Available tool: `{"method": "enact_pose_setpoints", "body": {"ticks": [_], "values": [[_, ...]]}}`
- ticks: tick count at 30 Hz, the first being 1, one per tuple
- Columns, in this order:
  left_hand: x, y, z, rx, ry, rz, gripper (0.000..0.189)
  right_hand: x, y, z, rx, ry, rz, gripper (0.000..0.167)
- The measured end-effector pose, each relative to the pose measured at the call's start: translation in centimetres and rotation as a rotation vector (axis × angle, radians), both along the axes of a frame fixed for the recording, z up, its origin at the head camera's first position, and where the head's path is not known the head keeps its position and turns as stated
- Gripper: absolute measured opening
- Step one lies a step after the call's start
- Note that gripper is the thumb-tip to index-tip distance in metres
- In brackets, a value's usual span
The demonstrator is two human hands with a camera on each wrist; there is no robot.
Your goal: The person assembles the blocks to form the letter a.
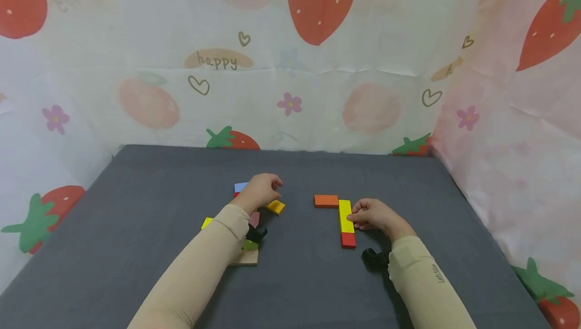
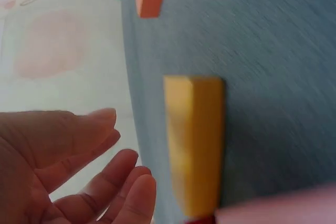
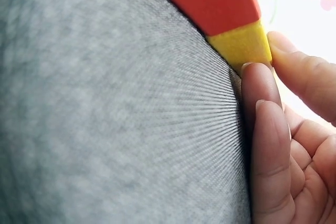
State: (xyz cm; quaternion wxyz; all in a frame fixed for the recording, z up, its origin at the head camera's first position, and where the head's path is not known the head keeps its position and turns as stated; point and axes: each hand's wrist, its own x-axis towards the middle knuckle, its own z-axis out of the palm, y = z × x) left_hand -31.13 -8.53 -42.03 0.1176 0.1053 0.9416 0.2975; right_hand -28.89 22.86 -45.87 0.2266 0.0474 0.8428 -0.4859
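Observation:
My right hand (image 1: 374,216) is at a yellow block (image 1: 345,213), its thumb and fingertips pinching the side of it. A red block (image 1: 348,240) meets the yellow one's near end, and an orange block (image 1: 326,201) lies by its far left corner. In the right wrist view the thumb (image 3: 302,72) and fingers touch the yellow block (image 3: 244,45) beside the red one. Over the loose blocks at left, my left hand (image 1: 260,191) hovers with loosely bent fingers and nothing in them. Nearest to it is an amber block (image 2: 197,145), apart from the fingers.
Partly hidden under the left forearm lie a blue block (image 1: 240,187), a pink block (image 1: 254,219), a green block (image 1: 250,245), a yellow piece (image 1: 206,223) and a pale wooden block (image 1: 247,258). A dark grey cloth (image 1: 295,288) covers the table; printed curtains (image 1: 317,112) stand behind.

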Motion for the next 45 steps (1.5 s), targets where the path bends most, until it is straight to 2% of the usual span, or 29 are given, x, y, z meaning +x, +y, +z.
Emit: {"method": "enact_pose_setpoints", "body": {"ticks": [6, 12, 23, 30, 33, 41, 45], "values": [[0.3, -2.3, -1.1, 0.003, 0.012, -0.025, 0.033, 0.1, -0.1, -0.2, -0.011, 0.002, -0.005, 0.023], [0.5, -3.2, -1.3, 0.022, -0.019, -0.012, 0.035, 0.0, 0.0, -0.3, 0.005, 0.002, -0.016, 0.023], [0.1, -3.1, -1.4, -0.002, -0.040, -0.028, 0.036, -0.1, 0.2, -0.2, 0.006, 0.005, -0.018, 0.023], [0.0, -2.6, -1.2, -0.098, -0.020, -0.090, 0.037, -0.1, 0.2, -0.2, -0.002, 0.010, -0.006, 0.023], [-0.1, -2.5, -1.1, -0.123, -0.012, -0.109, 0.034, -0.1, 0.2, -0.2, -0.007, 0.012, -0.006, 0.022], [-0.2, -2.4, -1.2, -0.125, -0.005, -0.105, 0.019, -0.1, 0.2, -0.4, -0.013, 0.008, -0.017, 0.022], [-0.3, -2.3, -1.2, -0.141, 0.010, -0.121, 0.016, -0.2, 0.3, -0.4, -0.012, 0.007, -0.020, 0.022]]}}
